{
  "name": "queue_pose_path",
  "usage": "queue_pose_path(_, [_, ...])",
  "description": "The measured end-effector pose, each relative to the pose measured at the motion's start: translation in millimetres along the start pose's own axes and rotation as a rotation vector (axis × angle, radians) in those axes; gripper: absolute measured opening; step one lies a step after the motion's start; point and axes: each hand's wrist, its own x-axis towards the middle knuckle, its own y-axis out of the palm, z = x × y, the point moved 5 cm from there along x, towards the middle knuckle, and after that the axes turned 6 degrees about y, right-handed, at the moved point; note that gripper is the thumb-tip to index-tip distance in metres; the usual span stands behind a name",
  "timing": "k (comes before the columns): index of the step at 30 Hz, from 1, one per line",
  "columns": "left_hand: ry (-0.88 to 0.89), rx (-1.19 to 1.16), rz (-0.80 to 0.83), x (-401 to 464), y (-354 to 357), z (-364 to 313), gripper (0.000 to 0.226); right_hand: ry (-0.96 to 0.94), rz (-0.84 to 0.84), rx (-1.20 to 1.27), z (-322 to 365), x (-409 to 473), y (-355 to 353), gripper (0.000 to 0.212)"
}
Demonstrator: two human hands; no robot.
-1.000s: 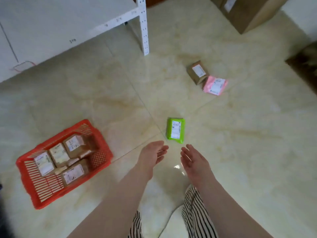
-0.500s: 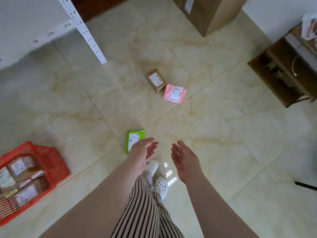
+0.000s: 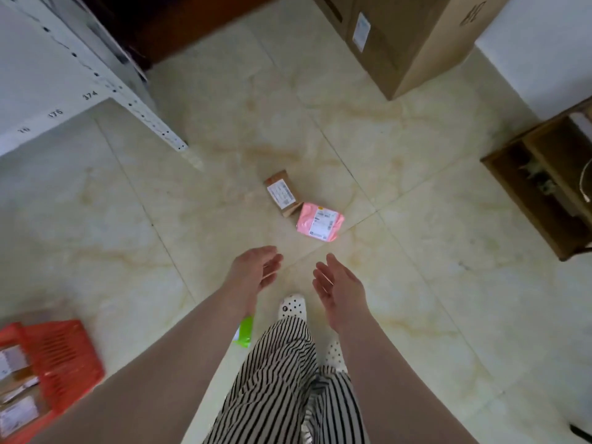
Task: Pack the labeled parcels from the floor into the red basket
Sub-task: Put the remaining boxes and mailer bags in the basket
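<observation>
Both hands are held out over the floor, empty: the left hand (image 3: pixel 253 270) has loosely relaxed fingers, palm inward, and the right hand (image 3: pixel 339 288) is spread with its palm facing left. Ahead of them a brown parcel (image 3: pixel 282 193) lies flat, label up, its long axis running from far-left to near-right; its near corner touches a pink parcel (image 3: pixel 319 221), also label up. A green parcel (image 3: pixel 244 332) shows partly behind the left forearm. The red basket (image 3: pixel 64 357) sits at lower left with labeled parcels inside. Glossy cream marble-patterned tiles (image 3: pixel 400 139) cover the floor; a white perforated shelf (image 3: pixel 134 104), a large cardboard box (image 3: pixel 413 43) and a dark wooden cabinet (image 3: pixel 551 187) stand around.
</observation>
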Motion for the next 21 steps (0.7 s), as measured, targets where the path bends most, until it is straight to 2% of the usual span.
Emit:
queue_pose_path(5, [0.044,0.054,-0.054,49,24,-45,0.003,0.048,-0.032,-0.1,27,46,33,0.024])
queue_pose_path(9, [0.102,0.127,-0.115,98,34,-69,0.039,0.102,-0.04,-0.195,47,88,60,0.016])
queue_pose_path(16, [0.158,0.361,-0.153,198,35,-85,0.064,0.114,-0.04,-0.399,75,174,100,0.032])
queue_pose_path(21, [0.204,0.587,-0.142,278,30,-72,0.071,0.163,-0.085,-0.492,68,240,118,0.022])
